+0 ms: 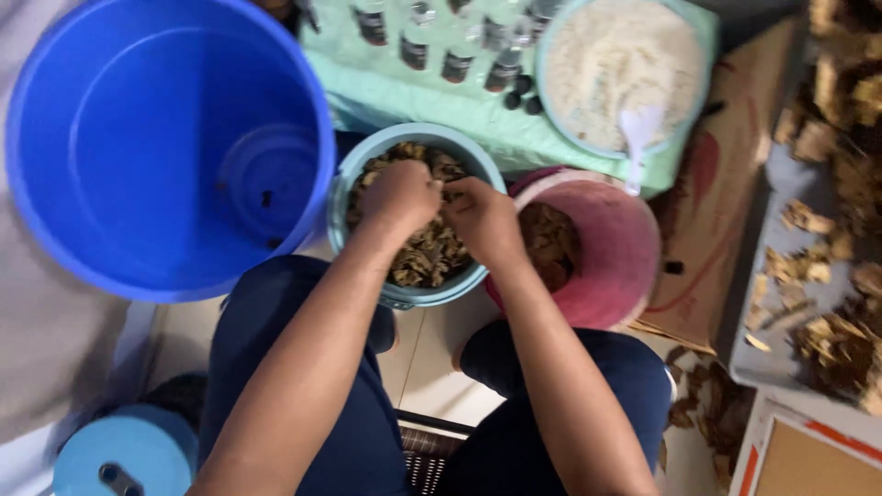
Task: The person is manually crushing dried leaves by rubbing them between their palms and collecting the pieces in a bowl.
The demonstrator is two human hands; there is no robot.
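**A:** Where were yr hands just then?

**B:** Both in the teal bowl, btwn my knees. Left hand was curled, knuckles up, fingers tucked down into the brown bits. Right hand just beside it, also bent over, fingertips pressed into the same heap. The two hands were nearly touching at the far side of the bowl.

**A:** Holding anything?

**B:** Couldn't tell. Fingers were hidden under the knuckles, so whether I'd pinched a piece or only touched the pile didn't show.

**A:** And the bowl itself?

**B:** Centre of view, nearly full of those dry brown chips. Blue bucket touched it on the left, w/ a few dark specks at the bottom. Pink bucket sat just right of it, w/ more brown stuff inside.

**A:** Farther off?

**B:** Green cloth beyond the bowl, w/ small bottles in a row and a basin of pale grainy stuff w/ a white spoon at its near edge. More brown scraps lay scattered far right. Small blue lid near left.
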